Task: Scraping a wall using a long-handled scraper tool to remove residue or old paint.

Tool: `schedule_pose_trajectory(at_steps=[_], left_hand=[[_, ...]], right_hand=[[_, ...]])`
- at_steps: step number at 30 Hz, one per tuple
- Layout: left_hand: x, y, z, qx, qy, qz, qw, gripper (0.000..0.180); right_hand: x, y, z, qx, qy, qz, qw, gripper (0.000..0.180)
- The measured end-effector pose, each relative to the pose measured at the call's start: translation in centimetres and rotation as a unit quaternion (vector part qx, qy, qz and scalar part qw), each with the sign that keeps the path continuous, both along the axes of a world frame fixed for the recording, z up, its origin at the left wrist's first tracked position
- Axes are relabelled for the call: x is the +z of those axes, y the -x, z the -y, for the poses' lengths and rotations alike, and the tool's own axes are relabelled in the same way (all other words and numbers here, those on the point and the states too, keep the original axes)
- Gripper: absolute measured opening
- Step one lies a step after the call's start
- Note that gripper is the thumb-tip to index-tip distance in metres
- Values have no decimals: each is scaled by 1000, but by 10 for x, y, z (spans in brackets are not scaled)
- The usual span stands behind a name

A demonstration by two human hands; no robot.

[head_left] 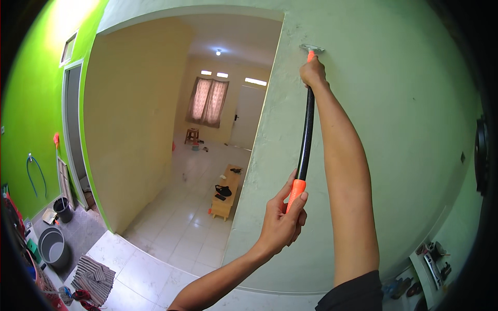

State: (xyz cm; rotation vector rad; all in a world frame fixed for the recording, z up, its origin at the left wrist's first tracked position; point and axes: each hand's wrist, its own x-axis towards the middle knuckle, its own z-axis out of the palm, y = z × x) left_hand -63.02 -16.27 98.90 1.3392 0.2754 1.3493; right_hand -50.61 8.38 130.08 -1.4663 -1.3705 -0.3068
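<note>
Head view. Held in front of the pale green painted wall (404, 155): a long-handled scraper with a glossy black pole (306, 129), flat metal head (312, 48) and orange lower grip (296, 194). Long axis runs near-upright in view, head end up, grip end down and slightly left; the pole looks bowed, as do other straight lines in this lens. Head lies crosswise to the pole, at the upper wall; contact with the paint cannot be told.

Right hand (313, 71): fingers clamped around the handle just below the head; arm raised, forearm alongside the pole on its right. Left hand (284, 220): fingers clamped on the orange grip, thumb on the near side, index stretched upward along it.

Edges: the pale vertical wall edge (264, 96) of the wide opening stands left of the scraper, near the head. Rough, uneven paint shows between that edge and the pole. Rightward, a broad stretch of wall lies open beyond the right forearm, as far as a dark rounded object (481, 155) at the rim, kind unclear. Low right, well apart: white shoe rack (421, 267) with footwear.
</note>
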Motion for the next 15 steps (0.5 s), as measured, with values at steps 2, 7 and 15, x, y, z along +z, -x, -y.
schedule_pose_trajectory(at_steps=[2, 7, 15], left_hand=[[-2, -2, -1, -11, 0, 17, 1000, 69], [1, -1, -4, 2, 0, 7, 1000, 68], [-1, -4, -1, -1, 12, 20, 1000, 70]], right_hand=[[-1, -1, -4, -13, -29, -18, 999, 62], [3, -3, -10, -4, -26, -4, 1000, 64], [2, 5, 9, 19, 12, 6, 1000, 55]])
